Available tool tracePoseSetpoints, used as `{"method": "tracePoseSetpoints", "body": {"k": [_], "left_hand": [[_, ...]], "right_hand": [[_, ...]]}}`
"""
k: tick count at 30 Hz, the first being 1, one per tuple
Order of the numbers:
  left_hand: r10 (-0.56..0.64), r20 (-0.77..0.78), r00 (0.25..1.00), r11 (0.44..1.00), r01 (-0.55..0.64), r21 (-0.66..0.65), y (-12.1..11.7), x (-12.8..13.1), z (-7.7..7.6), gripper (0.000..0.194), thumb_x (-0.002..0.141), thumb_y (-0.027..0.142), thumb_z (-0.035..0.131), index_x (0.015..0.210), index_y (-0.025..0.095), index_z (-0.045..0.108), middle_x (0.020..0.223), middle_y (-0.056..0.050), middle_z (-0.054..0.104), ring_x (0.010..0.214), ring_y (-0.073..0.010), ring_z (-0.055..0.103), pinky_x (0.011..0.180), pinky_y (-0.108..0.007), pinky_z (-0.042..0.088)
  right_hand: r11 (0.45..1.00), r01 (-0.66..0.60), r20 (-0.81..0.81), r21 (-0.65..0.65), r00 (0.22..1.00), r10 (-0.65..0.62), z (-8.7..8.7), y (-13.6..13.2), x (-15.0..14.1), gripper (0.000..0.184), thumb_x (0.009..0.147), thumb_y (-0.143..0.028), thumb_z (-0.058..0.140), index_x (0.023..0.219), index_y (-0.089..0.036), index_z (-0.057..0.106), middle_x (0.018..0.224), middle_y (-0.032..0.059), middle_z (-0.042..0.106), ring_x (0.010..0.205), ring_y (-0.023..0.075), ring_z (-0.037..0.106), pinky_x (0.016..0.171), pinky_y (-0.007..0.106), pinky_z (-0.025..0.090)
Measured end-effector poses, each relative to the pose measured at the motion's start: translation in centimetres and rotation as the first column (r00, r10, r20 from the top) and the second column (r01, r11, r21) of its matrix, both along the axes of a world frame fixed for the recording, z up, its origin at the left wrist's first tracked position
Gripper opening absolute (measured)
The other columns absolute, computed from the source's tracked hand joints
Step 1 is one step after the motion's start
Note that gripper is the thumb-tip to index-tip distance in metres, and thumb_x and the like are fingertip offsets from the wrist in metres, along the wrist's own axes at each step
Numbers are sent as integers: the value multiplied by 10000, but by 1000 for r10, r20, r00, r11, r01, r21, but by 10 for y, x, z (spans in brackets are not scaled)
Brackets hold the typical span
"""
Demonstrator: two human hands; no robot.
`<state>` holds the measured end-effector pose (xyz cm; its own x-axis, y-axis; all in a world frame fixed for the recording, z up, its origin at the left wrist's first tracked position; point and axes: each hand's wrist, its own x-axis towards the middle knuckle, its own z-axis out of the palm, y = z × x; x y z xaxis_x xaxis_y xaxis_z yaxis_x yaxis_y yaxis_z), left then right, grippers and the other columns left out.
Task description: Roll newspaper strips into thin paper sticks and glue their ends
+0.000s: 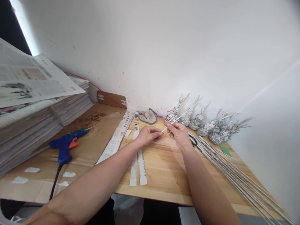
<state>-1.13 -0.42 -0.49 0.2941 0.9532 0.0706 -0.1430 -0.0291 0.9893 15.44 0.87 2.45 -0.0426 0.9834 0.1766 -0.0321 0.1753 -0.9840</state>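
Note:
A thin white rolled-paper stick (184,113) slants up to the right between my two hands, above the wooden table. My left hand (149,135) pinches its lower end between thumb and fingers. Farther up the stick, my right hand (177,132) has it between thumb and fingertips. Two cut newspaper strips (142,167) lie on the table beside my left forearm. Beyond my right hand stand several small woven paper pieces (198,121) with stick ends poking out. Black-handled scissors (193,140) lie partly hidden by my right wrist.
Many long paper sticks (231,170) lie along the table's right side. At left, a blue glue gun (65,144) rests on cardboard (98,125) before a tall newspaper stack (58,115). Wider newspaper strips (114,142) border the cardboard. A grey cloth (148,116) sits by the wall.

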Motion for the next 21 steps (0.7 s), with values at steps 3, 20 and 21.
{"method": "tracePoseSetpoints", "body": {"k": [3,20,21], "left_hand": [[2,11,1000,1000,-2,-1,0,0,0,351,656,410,737,826,105,703,719,-74,695,617,-125,613,603,-239,495],[6,77,997,1000,-5,-16,1,-2,1,378,641,419,750,837,99,702,699,-69,682,588,-108,588,582,-230,477],[7,78,997,1000,-6,-14,1,-2,0,378,643,421,748,834,98,702,702,-70,681,588,-108,587,580,-230,475]], "right_hand": [[1000,-4,16,-16,1000,5,0,-1,-1,284,609,-408,774,688,-171,639,569,-14,579,468,76,433,397,204,278],[998,-53,83,-25,995,55,-6,-3,-6,280,634,-410,760,694,-166,637,567,-13,560,480,84,423,420,225,281],[996,-77,85,-36,993,80,-6,-4,-7,287,637,-416,756,748,-171,654,599,-7,580,506,94,452,429,226,296]]}}
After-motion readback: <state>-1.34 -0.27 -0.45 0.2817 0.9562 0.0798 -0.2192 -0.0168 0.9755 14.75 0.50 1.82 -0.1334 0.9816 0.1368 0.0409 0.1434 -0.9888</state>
